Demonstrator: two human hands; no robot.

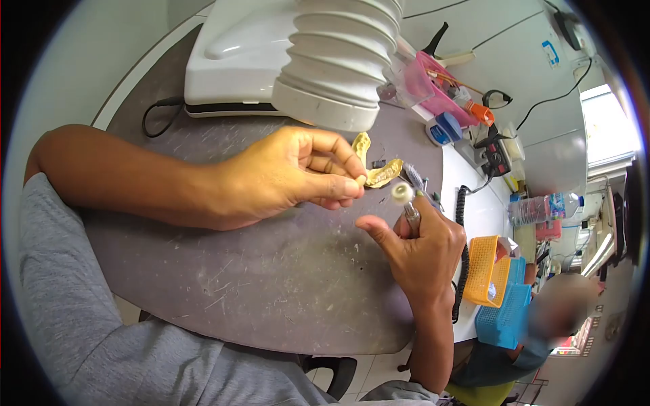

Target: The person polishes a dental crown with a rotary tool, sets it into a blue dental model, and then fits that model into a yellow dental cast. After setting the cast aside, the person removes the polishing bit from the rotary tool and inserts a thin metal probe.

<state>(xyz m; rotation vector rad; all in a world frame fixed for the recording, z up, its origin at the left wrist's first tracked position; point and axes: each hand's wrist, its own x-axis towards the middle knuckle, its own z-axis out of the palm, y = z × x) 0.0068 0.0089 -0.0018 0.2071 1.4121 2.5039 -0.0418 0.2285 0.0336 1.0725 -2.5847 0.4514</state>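
My left hand [291, 172] reaches in from the left, thumb and forefinger pinched on a small yellowish piece [362, 181], mostly covered by the fingertips. In my right hand [428, 247] is a slim metal rotary handpiece [412, 215], its round cream-coloured tip [401, 193] pointing up toward the left fingers. The right thumb sticks out to the left, off the tool. Just beyond both hands, two yellow dental casts [384, 174] [361, 145] lie on the grey worktop [271, 284]. A small brush [413, 176] lies beside the nearer cast.
A white ribbed suction hose [338, 61] hangs close above the hands, before a white machine [233, 61]. To the right are a coiled black cord [462, 243], an orange basket [482, 271], a blue basket [502, 314], a pink bin [440, 88] and a seated person [504, 362].
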